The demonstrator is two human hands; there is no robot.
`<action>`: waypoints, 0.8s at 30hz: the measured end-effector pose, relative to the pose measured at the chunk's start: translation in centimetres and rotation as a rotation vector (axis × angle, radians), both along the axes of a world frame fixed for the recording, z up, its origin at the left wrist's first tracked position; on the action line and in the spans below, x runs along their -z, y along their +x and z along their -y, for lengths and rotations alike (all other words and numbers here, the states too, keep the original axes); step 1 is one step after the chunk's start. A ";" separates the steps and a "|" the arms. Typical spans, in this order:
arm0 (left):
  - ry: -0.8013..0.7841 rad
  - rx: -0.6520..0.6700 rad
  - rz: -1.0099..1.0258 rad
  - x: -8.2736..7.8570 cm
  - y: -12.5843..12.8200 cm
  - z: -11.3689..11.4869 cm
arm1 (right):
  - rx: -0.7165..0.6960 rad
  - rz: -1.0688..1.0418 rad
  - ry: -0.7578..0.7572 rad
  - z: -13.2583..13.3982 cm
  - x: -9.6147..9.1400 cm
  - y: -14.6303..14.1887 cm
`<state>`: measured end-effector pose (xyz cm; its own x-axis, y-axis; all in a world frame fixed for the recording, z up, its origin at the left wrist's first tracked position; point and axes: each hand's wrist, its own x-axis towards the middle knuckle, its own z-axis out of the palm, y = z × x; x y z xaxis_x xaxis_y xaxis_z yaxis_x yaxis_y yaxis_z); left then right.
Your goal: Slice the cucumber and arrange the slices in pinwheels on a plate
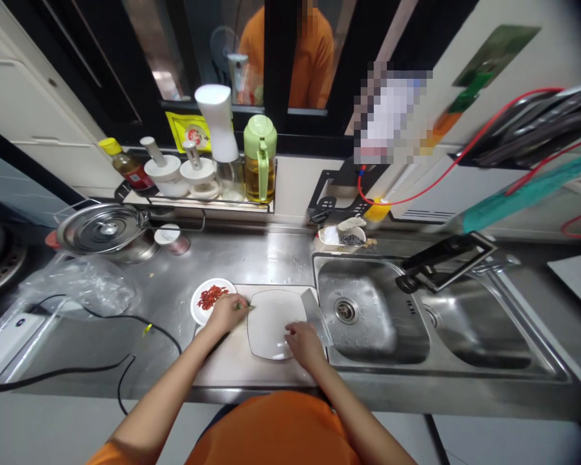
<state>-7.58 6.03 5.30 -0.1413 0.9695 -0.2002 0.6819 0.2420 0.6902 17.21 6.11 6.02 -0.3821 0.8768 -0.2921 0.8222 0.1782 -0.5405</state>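
A pale, squarish plate point(275, 316) with a dark rim lies on a light cutting board point(223, 369). At its left edge, my left hand point(228, 312) is closed in a pinch on a small green piece point(244, 305). Over the plate's right edge, my right hand point(304, 342) has its fingers curled together; what they hold, if anything, is too small to tell. A round white dish point(197, 311) with chopped red pieces point(212, 296) sits beside my left hand. Right of the plate lies a flat grey blade-like thing point(314, 309), partly hidden.
A double sink point(375, 352) with a black faucet point(440, 258) is at the right. Along the back stand a lidded pot point(107, 227), a small jar point(172, 239) and a rack point(198, 203) of seasoning containers. A plastic bag point(84, 284) and black cables point(145, 319) lie at the left.
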 end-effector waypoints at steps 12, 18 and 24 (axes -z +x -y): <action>-0.225 -0.118 0.710 -1.2 4.5 -1.2 | 0.096 -0.350 0.001 -4.3 -1.4 -3.4; -0.563 -0.450 0.992 -0.8 5.4 -0.9 | 0.113 -0.392 -0.026 -4.2 -1.2 -2.6; -0.544 -0.513 1.090 0.2 6.0 -1.7 | 0.117 -0.420 -0.051 -4.2 -0.1 -2.4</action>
